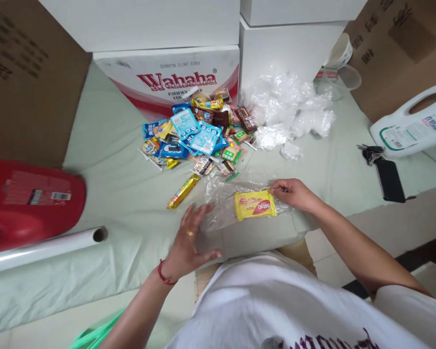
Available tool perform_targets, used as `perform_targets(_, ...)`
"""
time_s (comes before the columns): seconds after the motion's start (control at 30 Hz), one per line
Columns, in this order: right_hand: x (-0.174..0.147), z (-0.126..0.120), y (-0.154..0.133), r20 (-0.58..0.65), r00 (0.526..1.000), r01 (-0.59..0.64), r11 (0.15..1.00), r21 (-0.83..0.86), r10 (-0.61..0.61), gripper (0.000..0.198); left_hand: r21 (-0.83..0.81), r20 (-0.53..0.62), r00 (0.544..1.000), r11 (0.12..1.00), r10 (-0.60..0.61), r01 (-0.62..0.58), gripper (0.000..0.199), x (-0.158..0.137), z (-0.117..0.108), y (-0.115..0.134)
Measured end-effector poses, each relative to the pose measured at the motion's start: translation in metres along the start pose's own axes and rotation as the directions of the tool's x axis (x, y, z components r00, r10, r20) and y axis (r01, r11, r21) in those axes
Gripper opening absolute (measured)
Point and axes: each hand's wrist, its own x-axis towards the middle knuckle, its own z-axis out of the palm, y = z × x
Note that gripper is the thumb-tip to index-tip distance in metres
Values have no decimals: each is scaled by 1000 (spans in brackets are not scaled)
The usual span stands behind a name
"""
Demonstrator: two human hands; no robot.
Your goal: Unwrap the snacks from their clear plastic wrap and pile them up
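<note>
A yellow nabati snack packet (255, 203) lies on a thin sheet of clear plastic film (221, 206) near the table's front edge. My right hand (294, 193) is closed in a pinch on the film at the packet's upper right corner; its fingertips partly hide that corner. Thumb and fingers apart, my left hand (194, 237) rests at the film's left side, with nothing visible in it. Just beyond those fingers is a long golden snack packet (183, 192). Farther back sits a heap of wrapped snacks (203, 138) in blue, yellow, brown and green.
Crumpled clear plastic (283, 106) is piled right of the snacks. Behind stands a Wahaha box (131, 72). On the left are a red jug (32, 203) and a film roll (51, 247). A white jug (414, 123), keys (371, 152) and a black phone (390, 179) lie right.
</note>
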Motion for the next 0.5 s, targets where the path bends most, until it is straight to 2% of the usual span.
perform_targets(0.07,2,-4,1,20,1000,0,999,53,-1,41,-34,-107,980,986,-167,164,65,7,10,-1)
perform_targets(0.13,4,-11,3,58,998,-8,994,111,1,42,-117,-180,915,932,-361,344,34,21,19,-2)
perform_targets(0.23,5,-24,9,115,993,-39,983,179,18,44,-227,-190,785,804,-590,549,34,45,27,-6)
perform_targets(0.3,4,-32,17,100,994,-58,979,198,39,45,-207,-246,740,780,-626,591,37,56,26,-10)
perform_targets(0.37,1,-37,26,60,996,-75,978,195,64,46,-88,-435,736,838,-519,539,36,62,22,-9)
perform_targets(0.43,-2,-39,34,28,997,-82,981,174,78,46,114,-659,709,898,-252,424,31,61,14,1)
perform_targets(0.47,-4,-40,36,4,997,-80,986,144,80,45,221,-726,682,910,-87,351,28,60,10,10)
perform_targets(0.5,-4,-40,36,-40,996,-70,993,94,74,43,323,-743,665,910,72,262,26,58,7,22)
